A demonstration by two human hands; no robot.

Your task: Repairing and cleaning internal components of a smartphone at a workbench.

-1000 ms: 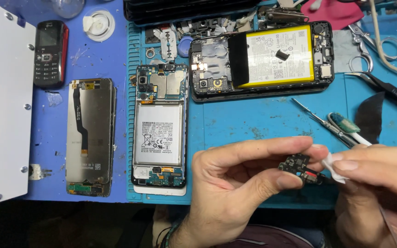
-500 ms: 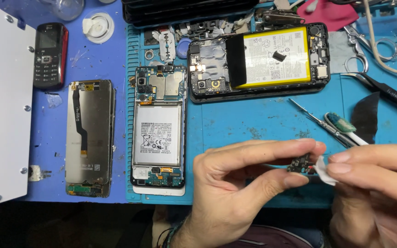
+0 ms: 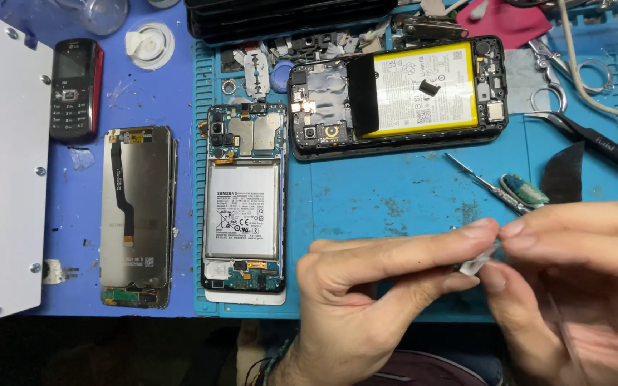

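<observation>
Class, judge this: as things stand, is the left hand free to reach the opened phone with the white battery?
Probably not: the left hand pinches a small part with the right hand. The phone lies unobstructed nearby.

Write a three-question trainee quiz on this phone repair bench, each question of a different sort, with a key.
1. True or false: the opened phone with the yellow battery lies crosswise at the far side of the blue mat.
2. What do the left hand and right hand pinch between their fingertips?
A. a small white piece
B. the scissors
C. the keypad phone
3. Fill in: the opened phone with the white battery lies just right of the loose ____.

Key: 1 true; 2 A; 3 screen panel.
</observation>
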